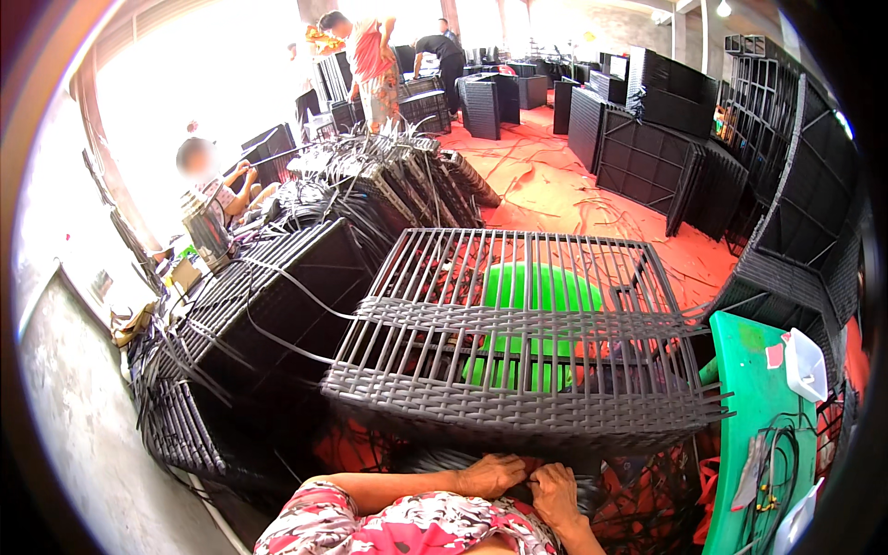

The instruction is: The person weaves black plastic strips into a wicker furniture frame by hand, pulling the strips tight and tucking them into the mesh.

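A half-woven dark rattan frame [499, 400] lies in front of me, with a dense woven band along its near edge and another across its middle. Bare slats run between the bands, and loose strip ends stick out at both sides. Below its near edge, my left hand [492, 475] and my right hand [555, 490] are close together with fingers bent inward. Both look closed in a pinch, but whatever is between the fingers is too small or hidden to make out. Dark strips [442, 460] lie just beyond my left hand.
Through the slats a bright green chair-like thing [541, 287] shows. At right stands a green board [745, 398] with a white tray [807, 366] and coiled strips. Black woven panels [296, 287] lean at left beside a strip pile. Several people work farther off on the red floor [546, 185].
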`<action>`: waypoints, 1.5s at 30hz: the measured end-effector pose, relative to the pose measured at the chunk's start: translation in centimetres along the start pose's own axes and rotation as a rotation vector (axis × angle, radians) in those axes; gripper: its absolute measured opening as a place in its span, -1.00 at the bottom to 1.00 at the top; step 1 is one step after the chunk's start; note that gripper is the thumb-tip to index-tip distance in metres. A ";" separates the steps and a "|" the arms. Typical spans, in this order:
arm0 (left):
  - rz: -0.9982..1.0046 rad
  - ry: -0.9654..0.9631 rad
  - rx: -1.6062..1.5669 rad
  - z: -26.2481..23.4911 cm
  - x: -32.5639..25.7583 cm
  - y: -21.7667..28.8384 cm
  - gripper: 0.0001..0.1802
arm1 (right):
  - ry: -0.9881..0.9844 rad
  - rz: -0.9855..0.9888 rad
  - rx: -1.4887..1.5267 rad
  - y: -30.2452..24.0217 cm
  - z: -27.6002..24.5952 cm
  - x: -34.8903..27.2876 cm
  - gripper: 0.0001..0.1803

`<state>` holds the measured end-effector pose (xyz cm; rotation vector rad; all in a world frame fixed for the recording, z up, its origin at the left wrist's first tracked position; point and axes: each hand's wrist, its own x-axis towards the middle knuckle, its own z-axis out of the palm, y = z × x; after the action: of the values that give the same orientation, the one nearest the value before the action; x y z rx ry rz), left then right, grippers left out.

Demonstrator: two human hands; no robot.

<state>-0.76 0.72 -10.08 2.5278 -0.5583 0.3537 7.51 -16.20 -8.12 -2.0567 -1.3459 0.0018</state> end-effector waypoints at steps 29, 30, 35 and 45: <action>-0.403 -0.382 -0.586 -4.0 1.9 0.0 -0.77 | -0.325 0.373 0.466 -0.7 -4.2 0.8 -0.78; -0.403 -0.395 -0.565 -4.4 2.2 0.4 -0.77 | -0.305 0.353 0.470 -1.0 -4.3 0.9 -0.77; -0.588 -0.450 -0.982 -4.4 2.0 0.7 -0.79 | -0.235 0.311 0.469 -0.5 -3.5 1.0 -0.77; -0.534 -0.376 -0.933 -4.6 1.7 1.3 -0.89 | -0.538 0.524 0.493 -1.0 -3.9 0.9 -0.74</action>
<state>-0.45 1.71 -5.09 1.7105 -0.0962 -0.4883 8.42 -17.27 -4.27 -1.9652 -0.9088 1.0682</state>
